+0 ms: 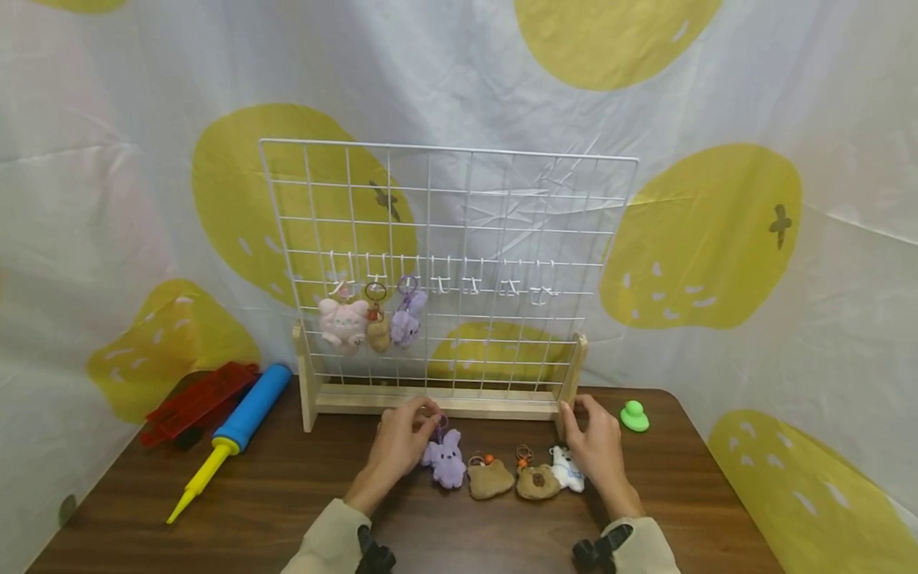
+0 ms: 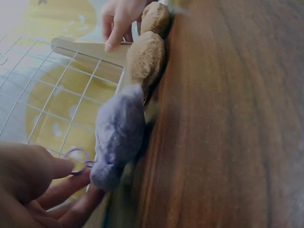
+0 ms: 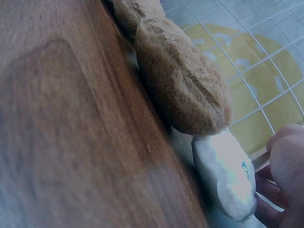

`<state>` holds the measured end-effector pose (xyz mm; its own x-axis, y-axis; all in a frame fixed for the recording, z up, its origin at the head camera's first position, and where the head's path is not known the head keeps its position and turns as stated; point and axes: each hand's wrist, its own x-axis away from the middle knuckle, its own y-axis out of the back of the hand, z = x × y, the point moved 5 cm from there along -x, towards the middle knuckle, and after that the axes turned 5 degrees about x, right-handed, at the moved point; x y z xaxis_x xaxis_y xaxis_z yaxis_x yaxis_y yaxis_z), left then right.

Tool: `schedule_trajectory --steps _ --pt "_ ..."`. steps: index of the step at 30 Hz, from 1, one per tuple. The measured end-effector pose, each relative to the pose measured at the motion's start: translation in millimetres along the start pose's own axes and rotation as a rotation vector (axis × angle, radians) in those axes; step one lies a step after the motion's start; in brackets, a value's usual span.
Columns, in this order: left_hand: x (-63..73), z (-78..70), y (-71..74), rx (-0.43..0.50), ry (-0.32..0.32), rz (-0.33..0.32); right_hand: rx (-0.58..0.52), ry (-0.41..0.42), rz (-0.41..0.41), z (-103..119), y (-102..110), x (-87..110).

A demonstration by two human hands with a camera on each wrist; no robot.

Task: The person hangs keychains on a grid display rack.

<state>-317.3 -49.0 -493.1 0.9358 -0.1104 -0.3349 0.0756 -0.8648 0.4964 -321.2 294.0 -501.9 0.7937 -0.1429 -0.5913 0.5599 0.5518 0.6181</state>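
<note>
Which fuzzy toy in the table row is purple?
The leftmost plush, whose ring the left hand pinches; the others are two brown plushes and a white one.

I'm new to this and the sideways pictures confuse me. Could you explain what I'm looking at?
There is no machine here: a person's left hand and right hand do the work. The wide picture comes from a head camera; the tilted close-ups come from a camera on each wrist.

On the table, in front of a wire stand, lie a purple plush, two brown ones and a white plush. A pink plush, a brown and a purple one hang from the stand. At left lie a blue-and-yellow pump and something red; at right, a green duck.

The left hand pinches the purple plush's ring. The right hand is by the stand's right foot; its grip is unclear.
</note>
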Motion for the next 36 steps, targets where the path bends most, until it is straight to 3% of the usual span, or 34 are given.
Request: schedule_trajectory --steps 6,15,19,24,30,36 --pt "-4.4 -1.3 1.8 0.223 0.016 -0.002 0.000 -0.002 0.003 0.9 0.4 0.1" --pt "-4.0 -3.6 6.9 0.408 0.151 -0.031 -0.003 0.000 0.003 0.8 0.3 0.5" --pt "-5.7 -9.2 9.1 0.490 0.159 -0.041 -0.008 0.005 -0.002 0.7 0.2 0.4" --pt "-7.6 -18.8 12.0 0.588 0.122 -0.053 -0.005 0.007 -0.003 0.6 0.1 0.3" --pt "-7.1 -30.0 16.3 0.640 0.083 -0.050 -0.006 0.005 -0.004 0.4 0.1 0.5" --pt "-6.4 -39.1 20.1 0.606 0.073 -0.048 -0.001 0.002 -0.004 0.7 0.3 0.8"
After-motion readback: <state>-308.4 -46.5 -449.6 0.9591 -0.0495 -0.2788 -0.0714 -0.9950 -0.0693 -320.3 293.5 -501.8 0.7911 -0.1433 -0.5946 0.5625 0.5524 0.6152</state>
